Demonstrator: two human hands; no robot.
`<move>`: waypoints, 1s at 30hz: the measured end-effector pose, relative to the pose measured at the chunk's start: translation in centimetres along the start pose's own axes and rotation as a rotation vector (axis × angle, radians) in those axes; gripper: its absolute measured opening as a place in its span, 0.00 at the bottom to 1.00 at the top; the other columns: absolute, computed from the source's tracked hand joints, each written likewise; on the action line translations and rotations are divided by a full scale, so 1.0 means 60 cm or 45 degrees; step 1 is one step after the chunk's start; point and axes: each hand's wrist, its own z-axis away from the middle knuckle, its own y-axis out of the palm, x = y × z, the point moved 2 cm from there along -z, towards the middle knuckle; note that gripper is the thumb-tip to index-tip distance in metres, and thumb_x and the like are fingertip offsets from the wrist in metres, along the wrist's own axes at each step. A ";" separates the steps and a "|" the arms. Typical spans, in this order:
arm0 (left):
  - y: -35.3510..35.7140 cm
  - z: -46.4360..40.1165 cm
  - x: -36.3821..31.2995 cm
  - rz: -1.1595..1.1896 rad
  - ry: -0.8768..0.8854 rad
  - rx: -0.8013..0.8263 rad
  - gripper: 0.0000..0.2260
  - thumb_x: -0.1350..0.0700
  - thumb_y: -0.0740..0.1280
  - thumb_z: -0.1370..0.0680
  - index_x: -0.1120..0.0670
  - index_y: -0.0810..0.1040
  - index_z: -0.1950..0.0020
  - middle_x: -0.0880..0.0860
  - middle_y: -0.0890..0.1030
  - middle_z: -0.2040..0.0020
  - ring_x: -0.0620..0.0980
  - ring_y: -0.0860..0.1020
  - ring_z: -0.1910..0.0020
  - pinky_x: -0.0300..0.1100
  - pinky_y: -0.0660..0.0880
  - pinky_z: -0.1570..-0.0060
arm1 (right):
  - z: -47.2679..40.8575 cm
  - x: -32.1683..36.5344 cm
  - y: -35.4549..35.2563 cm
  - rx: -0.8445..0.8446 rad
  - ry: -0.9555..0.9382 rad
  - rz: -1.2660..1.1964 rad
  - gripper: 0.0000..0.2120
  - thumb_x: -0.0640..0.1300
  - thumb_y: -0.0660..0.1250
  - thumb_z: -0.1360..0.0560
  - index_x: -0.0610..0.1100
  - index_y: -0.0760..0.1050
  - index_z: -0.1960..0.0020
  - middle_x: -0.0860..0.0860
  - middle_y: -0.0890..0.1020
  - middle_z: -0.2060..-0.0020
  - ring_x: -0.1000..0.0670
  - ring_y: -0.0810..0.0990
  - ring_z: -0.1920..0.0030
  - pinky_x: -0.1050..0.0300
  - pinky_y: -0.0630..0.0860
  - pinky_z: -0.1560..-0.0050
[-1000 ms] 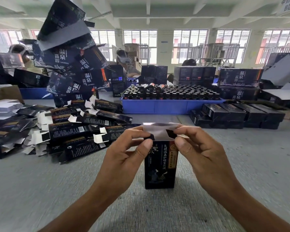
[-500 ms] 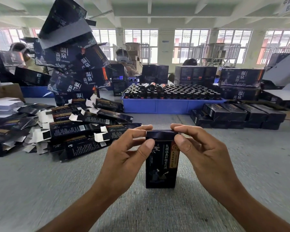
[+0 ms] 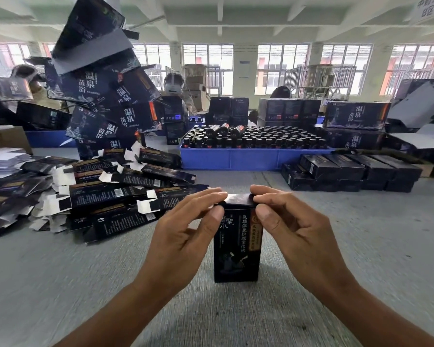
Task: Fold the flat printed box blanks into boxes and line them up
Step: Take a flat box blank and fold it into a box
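A small black printed box (image 3: 237,256) stands upright on the grey table in front of me, its top lid folded down. My left hand (image 3: 186,234) pinches the box's top left corner between thumb and fingers. My right hand (image 3: 293,226) pinches the top right corner the same way, fingertips lying on the lid. A heap of flat black box blanks (image 3: 105,194) with white flaps lies to the left. Folded black boxes (image 3: 348,175) lie lined up in rows at the right.
A blue tray (image 3: 236,159) full of dark bottles stands behind the box. Larger black cartons are stacked high at the back left (image 3: 105,96) and right (image 3: 356,118). White sheets (image 3: 3,159) are stacked at the far left. People sit beyond the table.
The open white-lined top flap has been folded down and shut onto the box. Both hands have stayed at the top corners and lowered with it.
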 end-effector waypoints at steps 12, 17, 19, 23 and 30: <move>0.003 -0.003 0.023 -0.240 0.099 0.149 0.16 0.45 0.66 0.20 0.43 0.73 0.32 0.48 0.82 0.42 0.40 0.82 0.46 0.32 0.79 0.57 | 0.003 -0.023 0.002 0.032 0.013 0.194 0.12 0.53 0.66 0.21 0.64 0.76 0.38 0.67 0.80 0.43 0.63 0.79 0.41 0.71 0.78 0.50; 0.005 -0.013 0.037 -0.097 -0.108 -0.012 0.14 0.43 0.66 0.23 0.32 0.73 0.38 0.40 0.83 0.49 0.43 0.84 0.53 0.35 0.80 0.61 | 0.017 -0.046 0.026 0.270 0.151 0.596 0.37 0.61 0.67 0.24 0.76 0.45 0.27 0.73 0.65 0.34 0.69 0.72 0.38 0.66 0.69 0.40; 0.001 -0.017 0.049 0.025 -0.220 -0.119 0.12 0.47 0.67 0.22 0.30 0.74 0.43 0.38 0.82 0.51 0.43 0.84 0.55 0.37 0.81 0.63 | 0.024 -0.044 0.037 0.383 0.079 0.762 0.37 0.68 0.64 0.27 0.73 0.45 0.27 0.68 0.60 0.29 0.62 0.69 0.34 0.60 0.70 0.35; -0.003 -0.019 0.073 0.228 -0.481 -0.248 0.10 0.52 0.69 0.21 0.34 0.77 0.48 0.48 0.85 0.54 0.50 0.85 0.58 0.43 0.82 0.67 | 0.034 -0.044 0.053 0.533 -0.060 1.057 0.36 0.74 0.62 0.29 0.64 0.56 0.27 0.58 0.51 0.22 0.51 0.66 0.28 0.50 0.69 0.29; 0.023 -0.007 0.098 0.142 -0.473 -0.019 0.19 0.35 0.65 0.30 0.20 0.67 0.41 0.41 0.83 0.51 0.45 0.85 0.57 0.43 0.81 0.59 | -0.011 -0.077 0.020 0.278 0.023 1.119 0.21 0.61 0.59 0.26 0.59 0.64 0.34 0.55 0.63 0.27 0.49 0.74 0.38 0.53 0.74 0.39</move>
